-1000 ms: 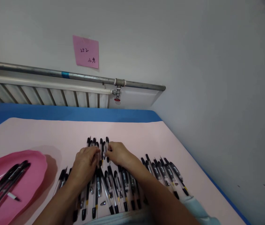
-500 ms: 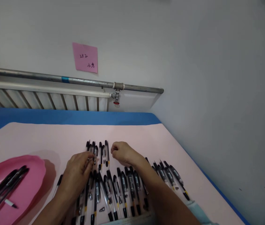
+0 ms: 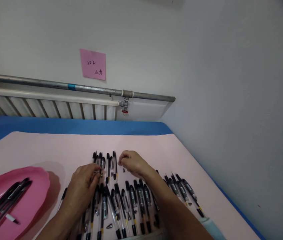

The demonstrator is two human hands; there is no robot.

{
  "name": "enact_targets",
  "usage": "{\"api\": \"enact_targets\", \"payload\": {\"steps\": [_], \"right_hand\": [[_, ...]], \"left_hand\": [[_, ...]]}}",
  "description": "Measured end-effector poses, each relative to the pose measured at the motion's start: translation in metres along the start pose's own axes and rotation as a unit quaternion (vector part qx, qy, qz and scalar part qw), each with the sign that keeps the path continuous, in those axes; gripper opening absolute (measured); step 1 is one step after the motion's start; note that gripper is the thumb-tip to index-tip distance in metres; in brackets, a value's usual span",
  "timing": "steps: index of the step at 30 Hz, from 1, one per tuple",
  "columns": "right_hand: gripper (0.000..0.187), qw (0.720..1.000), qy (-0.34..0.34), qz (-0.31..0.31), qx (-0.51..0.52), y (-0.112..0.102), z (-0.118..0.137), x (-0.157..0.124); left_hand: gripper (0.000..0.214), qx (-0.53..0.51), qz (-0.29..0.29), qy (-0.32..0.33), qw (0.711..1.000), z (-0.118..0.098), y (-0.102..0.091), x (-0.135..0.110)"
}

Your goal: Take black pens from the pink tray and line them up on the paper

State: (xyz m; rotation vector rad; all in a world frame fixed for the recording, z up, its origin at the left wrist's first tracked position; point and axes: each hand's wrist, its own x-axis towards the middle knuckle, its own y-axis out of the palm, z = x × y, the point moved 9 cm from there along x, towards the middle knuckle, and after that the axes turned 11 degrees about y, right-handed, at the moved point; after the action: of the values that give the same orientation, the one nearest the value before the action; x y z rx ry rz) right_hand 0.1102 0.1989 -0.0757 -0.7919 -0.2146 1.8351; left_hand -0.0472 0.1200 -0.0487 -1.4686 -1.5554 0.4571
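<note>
My left hand [image 3: 81, 183] hovers over the left end of the back row, thumb and index finger apart. Near its fingertips lie a small metal pen tip [image 3: 101, 174] and upright-lying pen parts, including a black pen cap [image 3: 103, 162]. A clear pen barrel [image 3: 107, 168] with a black end and another pen barrel [image 3: 114, 166] lie to the right, with a thin refill [image 3: 116, 163] alongside. My right hand [image 3: 132, 162] rests just right of these, fingers curled in; whatever they hold is hidden. Below its fingertips a metal pen tip [image 3: 124, 170] lies on the table.
A front row of pen barrels [image 3: 132, 210], caps, refills and metal tips spreads below my hands. More pen parts [image 3: 181, 190] lie right of my right forearm. A pink tray [image 3: 37, 186] with several pens [image 3: 11, 196] stands left. The wall [image 3: 231, 133] borders the table's right side.
A metal pen tip now shows on the table below my right fingers, where none showed before. My right fingers have shifted slightly; my left hand stays nearly in place. The view has tilted a little.
</note>
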Motion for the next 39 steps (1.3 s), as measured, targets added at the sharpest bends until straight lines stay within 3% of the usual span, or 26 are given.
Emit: {"api": "enact_targets", "payload": {"steps": [7, 12, 17, 22, 33, 39], "right_hand": [[0.015, 0.999, 0.009, -0.016, -0.051, -0.019, -0.012, 0.002], [0.019, 0.993, 0.034, 0.003, -0.113, -0.015, -0.019, -0.002], [0.021, 0.975, 0.029, 0.013, -0.218, -0.003, -0.007, -0.009], [0.021, 0.969, 0.035, 0.023, -0.243, 0.004, -0.003, -0.013], [0.013, 0.974, 0.029, 0.034, -0.222, 0.012, 0.001, -0.018], [0.018, 0.989, -0.003, -0.059, -0.133, -0.012, 0.0, -0.004]], "left_hand": [[0.025, 0.002, -0.004, -0.014, 1.0, 0.001, -0.004, 0.001], [0.024, 0.018, -0.018, 0.003, 1.0, 0.002, -0.006, -0.002], [0.023, 0.021, -0.026, 0.003, 0.999, 0.0, -0.008, -0.001], [0.022, 0.003, -0.012, -0.007, 1.0, -0.003, -0.008, 0.0], [0.022, -0.009, 0.008, -0.013, 1.0, -0.001, -0.005, 0.0], [0.021, -0.015, 0.004, -0.021, 1.0, 0.001, -0.006, -0.001]]}}
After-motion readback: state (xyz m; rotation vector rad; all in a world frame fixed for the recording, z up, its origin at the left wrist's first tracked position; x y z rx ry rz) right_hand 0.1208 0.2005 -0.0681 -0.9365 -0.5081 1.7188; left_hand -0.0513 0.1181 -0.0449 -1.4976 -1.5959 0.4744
